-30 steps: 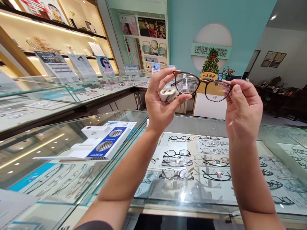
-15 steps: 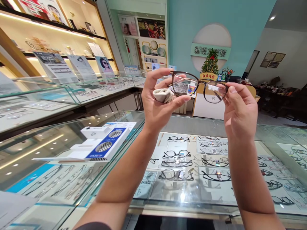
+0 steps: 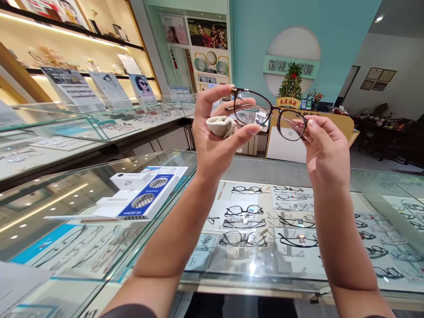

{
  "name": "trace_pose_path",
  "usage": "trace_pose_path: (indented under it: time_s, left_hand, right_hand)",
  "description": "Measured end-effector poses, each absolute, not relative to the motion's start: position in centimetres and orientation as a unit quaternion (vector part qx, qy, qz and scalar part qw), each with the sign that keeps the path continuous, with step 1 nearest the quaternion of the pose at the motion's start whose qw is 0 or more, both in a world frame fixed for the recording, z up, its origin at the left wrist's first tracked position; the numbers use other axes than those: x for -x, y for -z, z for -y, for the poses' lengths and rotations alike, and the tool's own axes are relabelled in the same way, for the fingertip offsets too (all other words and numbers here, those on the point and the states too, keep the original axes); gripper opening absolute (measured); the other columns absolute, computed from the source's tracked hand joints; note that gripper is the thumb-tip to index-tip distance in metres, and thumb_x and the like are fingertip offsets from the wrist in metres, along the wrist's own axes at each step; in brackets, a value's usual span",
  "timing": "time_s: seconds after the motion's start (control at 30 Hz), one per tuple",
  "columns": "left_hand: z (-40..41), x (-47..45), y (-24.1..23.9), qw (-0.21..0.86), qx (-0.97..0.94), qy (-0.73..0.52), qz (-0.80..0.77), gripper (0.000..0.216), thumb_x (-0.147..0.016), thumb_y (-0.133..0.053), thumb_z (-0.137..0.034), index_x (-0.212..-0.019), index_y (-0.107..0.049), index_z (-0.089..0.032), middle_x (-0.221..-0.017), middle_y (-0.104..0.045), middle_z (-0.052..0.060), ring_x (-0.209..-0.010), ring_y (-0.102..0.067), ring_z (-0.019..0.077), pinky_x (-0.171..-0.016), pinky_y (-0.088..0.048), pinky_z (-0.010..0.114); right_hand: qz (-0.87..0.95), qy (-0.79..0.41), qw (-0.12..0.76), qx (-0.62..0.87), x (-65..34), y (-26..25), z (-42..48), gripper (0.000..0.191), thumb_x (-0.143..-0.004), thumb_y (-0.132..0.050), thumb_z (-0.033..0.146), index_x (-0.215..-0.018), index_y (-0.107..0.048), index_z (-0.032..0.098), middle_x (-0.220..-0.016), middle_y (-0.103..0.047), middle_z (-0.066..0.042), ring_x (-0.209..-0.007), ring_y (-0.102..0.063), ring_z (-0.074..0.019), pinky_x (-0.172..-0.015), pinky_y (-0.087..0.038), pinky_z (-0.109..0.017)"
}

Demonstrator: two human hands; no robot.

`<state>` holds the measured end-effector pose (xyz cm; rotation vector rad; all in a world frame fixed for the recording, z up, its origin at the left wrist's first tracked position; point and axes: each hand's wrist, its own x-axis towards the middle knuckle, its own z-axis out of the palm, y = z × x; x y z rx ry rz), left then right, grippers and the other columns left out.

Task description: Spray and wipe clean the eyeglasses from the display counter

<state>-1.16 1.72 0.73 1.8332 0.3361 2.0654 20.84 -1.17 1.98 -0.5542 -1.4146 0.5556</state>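
Dark-framed eyeglasses (image 3: 275, 108) are held up in front of me, tilted down toward the right. My left hand (image 3: 212, 148) has its index fingertip at the left upper corner of the frame, the other fingers behind and the thumb stretched out below the left lens. Tucked in that palm is a bunched pale cloth (image 3: 218, 126). With thumb and fingers my right hand (image 3: 327, 150) pinches the right end of the frame. The temples point away behind the lenses, partly hidden.
Below my arms lies a glass display case (image 3: 232, 274) with several rows of glasses (image 3: 243, 238) inside. A blue and white display stand (image 3: 145, 201) sits on the glass at left. Farther back are another glass counter (image 3: 99, 128), lit shelves (image 3: 109, 39) and a potted plant (image 3: 291, 81).
The eyeglasses and both hands have shifted slightly left. The frame is turned a little more, and the left thumb sits slightly farther left and higher.
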Motion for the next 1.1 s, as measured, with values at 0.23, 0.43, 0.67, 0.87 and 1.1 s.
trace_pose_path:
  time_s: [0.23,0.43,0.67,0.87,1.1]
  left_hand:
    - [-0.8,2.5,-1.9,0.424,-0.588,-0.655,-0.213,0.051,-0.092,-0.069,-0.069,-0.128,-0.071,-0.033,-0.137,-0.072,0.004,-0.065,-0.059,0.0061,-0.047,-0.041,0.023]
    - [-0.4,2.1,-2.1,0.538,-0.611,-0.481,-0.326,0.077,-0.088,-0.054,-0.089,-0.127,-0.074,-0.025,-0.112,-0.078,0.013,-0.064,-0.065,0.0141,-0.043,-0.042,0.027]
    - [-0.1,0.3,-1.7,0.642,-0.564,-0.432,-0.288,0.069,-0.091,-0.059,-0.082,-0.115,-0.076,-0.019,-0.096,-0.076,0.010,-0.047,-0.042,0.0051,-0.036,-0.029,0.020]
    - [0.1,0.0,-2.0,0.663,-0.543,-0.420,-0.299,0.069,-0.092,-0.057,-0.084,-0.101,-0.074,-0.017,-0.072,-0.065,0.004,-0.043,-0.031,0.0035,-0.034,-0.023,0.018]
    - [-0.3,0.0,-1.7,0.587,-0.631,-0.371,-0.345,0.078,-0.089,-0.050,-0.089,-0.112,-0.077,-0.020,-0.069,-0.062,0.003,-0.045,-0.039,0.0081,-0.040,-0.032,0.023]
  right_hand:
    - [0.719,-0.167,0.629,0.244,-19.5,-2.5,5.3,0.019,-0.103,-0.064,0.042,-0.114,-0.075,0.030,-0.115,-0.079,-0.002,-0.117,-0.074,-0.0218,-0.110,-0.057,-0.044]
    - [0.798,0.097,0.528,0.274,-19.0,-2.3,4.9,0.044,-0.097,-0.072,0.037,-0.141,-0.068,0.037,-0.142,-0.068,-0.007,-0.139,-0.059,-0.0328,-0.121,-0.046,-0.059]
    - [0.776,0.156,0.532,0.301,-18.8,-1.9,4.7,0.034,-0.098,-0.071,0.035,-0.131,-0.075,0.041,-0.138,-0.069,-0.006,-0.135,-0.058,-0.0335,-0.118,-0.046,-0.060]
    - [0.776,0.157,0.536,0.293,-19.1,-1.6,4.2,0.031,-0.095,-0.077,0.036,-0.125,-0.078,0.046,-0.138,-0.068,-0.004,-0.137,-0.056,-0.0351,-0.119,-0.044,-0.064]
    - [0.756,0.169,0.560,0.294,-18.9,-1.9,4.4,0.014,-0.097,-0.074,0.037,-0.109,-0.079,0.040,-0.123,-0.076,-0.004,-0.123,-0.064,-0.0319,-0.113,-0.048,-0.062]
